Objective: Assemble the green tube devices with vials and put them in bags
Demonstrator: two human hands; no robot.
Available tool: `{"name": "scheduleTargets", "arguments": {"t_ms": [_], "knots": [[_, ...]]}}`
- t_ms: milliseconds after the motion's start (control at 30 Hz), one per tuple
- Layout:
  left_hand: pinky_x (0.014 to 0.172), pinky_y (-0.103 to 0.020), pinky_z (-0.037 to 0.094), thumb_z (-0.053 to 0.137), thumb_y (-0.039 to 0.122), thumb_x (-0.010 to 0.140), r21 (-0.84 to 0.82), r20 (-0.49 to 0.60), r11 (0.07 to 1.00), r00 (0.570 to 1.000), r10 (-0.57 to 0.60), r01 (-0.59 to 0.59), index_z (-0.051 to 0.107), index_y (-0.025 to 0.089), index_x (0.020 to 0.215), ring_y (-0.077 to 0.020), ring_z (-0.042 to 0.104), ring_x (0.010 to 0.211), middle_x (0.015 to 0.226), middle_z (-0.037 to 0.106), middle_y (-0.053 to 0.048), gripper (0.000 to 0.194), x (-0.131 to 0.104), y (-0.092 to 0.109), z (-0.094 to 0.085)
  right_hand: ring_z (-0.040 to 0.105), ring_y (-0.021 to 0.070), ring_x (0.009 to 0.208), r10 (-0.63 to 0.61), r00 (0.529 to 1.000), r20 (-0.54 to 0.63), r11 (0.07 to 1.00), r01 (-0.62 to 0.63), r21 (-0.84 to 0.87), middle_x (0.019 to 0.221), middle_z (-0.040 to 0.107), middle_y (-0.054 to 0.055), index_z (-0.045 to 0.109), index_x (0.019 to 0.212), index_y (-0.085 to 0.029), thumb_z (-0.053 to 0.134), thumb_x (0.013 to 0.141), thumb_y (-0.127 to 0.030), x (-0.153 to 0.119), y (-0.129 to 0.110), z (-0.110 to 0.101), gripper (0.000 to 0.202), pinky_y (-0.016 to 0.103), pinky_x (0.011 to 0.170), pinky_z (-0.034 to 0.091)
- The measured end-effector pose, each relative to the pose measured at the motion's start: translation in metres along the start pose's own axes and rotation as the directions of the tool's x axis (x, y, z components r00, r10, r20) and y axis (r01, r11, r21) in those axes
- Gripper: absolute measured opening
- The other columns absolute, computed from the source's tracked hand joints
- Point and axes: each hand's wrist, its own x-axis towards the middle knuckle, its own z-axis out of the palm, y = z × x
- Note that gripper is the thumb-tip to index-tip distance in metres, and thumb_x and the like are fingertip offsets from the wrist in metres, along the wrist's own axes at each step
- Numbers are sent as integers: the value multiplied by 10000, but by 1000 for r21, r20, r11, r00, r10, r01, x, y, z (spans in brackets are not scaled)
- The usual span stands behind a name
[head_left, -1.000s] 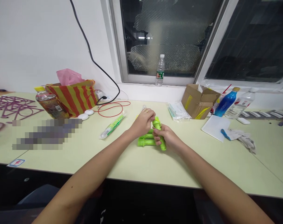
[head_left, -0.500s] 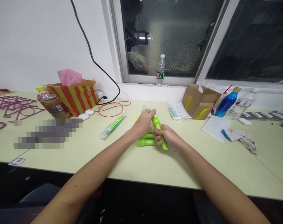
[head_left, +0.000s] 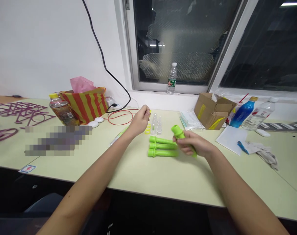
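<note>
My right hand (head_left: pixel 194 143) is closed round a bright green plastic tube (head_left: pixel 178 131) with a flared, collared end, held tilted above the table. My left hand (head_left: pixel 140 121) is raised to the left, fingers pinched together. A small yellow bit (head_left: pixel 150 111) shows at its fingertips; I cannot tell whether it is held or lies behind. Between and below the hands, three similar green tubes (head_left: pixel 163 153) lie side by side on the table. Behind them stand several small clear plastic caps or cups (head_left: pixel 159 130), beside thin yellow rings (head_left: pixel 147 128).
A packaged green item (head_left: pixel 117 136) lies partly behind my left forearm. At left are a striped bag (head_left: pixel 89 106), a drink bottle (head_left: pixel 62 111) and purple frames (head_left: pixel 23 112). At right are a cardboard box (head_left: pixel 209 112), bottles (head_left: pixel 243 112), a white pad (head_left: pixel 230 139) and a glove (head_left: pixel 261 151).
My hands have moved apart: the left has let go of the green tube and gone left, while the right has carried the tube rightward. The lying tubes and clear pieces now show more fully.
</note>
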Motion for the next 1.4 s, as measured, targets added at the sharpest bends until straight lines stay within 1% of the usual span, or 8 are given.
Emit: {"name": "scheduleTargets", "arguments": {"t_ms": [133,300,400,500,600,733,967,1400], "knots": [[679,-247,468,640,303,826,-332,57,943,998,-12,30,480,187,859,-108,516,716,776,495,11,200,-5,-5,-1,242,48,461,-124,972,-199,980,152,129,609,327,-68,537,860,-185,726,751,-289,4,-1,-8,242,198,404,149],[691,-257,487,710,327,757,-419,9,900,992,-126,118,523,181,920,-109,549,731,819,548,-2,288,-6,-17,2,245,61,463,-140,952,-272,979,173,103,607,329,-62,526,835,-194,738,726,-291,7,2,-3,257,222,416,142],[689,-259,468,688,293,756,-323,-65,942,991,-114,88,532,177,907,-118,547,738,818,568,-12,246,1,-31,-9,257,62,467,-137,948,-287,982,167,86,611,343,-59,520,827,-192,740,719,-289,9,4,-1,263,222,414,142],[696,-261,430,624,227,778,-23,-94,998,994,-52,51,546,179,893,-126,524,732,804,587,-15,147,15,-50,-22,269,57,471,-125,945,-302,985,155,78,619,353,-58,510,811,-189,734,727,-287,12,6,-1,259,214,413,153],[703,-266,394,582,159,763,303,2,949,996,-87,83,550,178,832,-133,522,738,843,622,-20,78,31,-77,-30,273,54,470,-86,950,-300,992,108,59,616,357,-61,488,784,-192,737,726,-306,14,8,-1,280,206,403,167],[666,-263,351,515,107,761,536,198,842,961,-191,57,521,187,831,-149,527,752,867,631,-35,107,49,-114,-24,267,53,467,-56,949,-311,997,67,27,606,357,-64,460,749,-196,747,711,-334,17,11,-1,320,200,391,177],[617,-284,281,539,76,663,593,301,805,929,-213,-7,510,195,736,-163,451,643,735,565,-39,143,62,-132,-7,269,53,473,-38,956,-290,999,42,10,610,343,-61,458,737,-193,722,735,-327,17,12,1,296,204,398,178],[607,-269,356,510,109,632,425,426,904,891,-157,-44,535,185,745,-155,504,679,743,608,-25,139,60,-140,1,271,55,474,-40,954,-297,999,42,1,616,340,-59,457,740,-195,717,740,-328,16,12,1,292,202,397,177]]}}
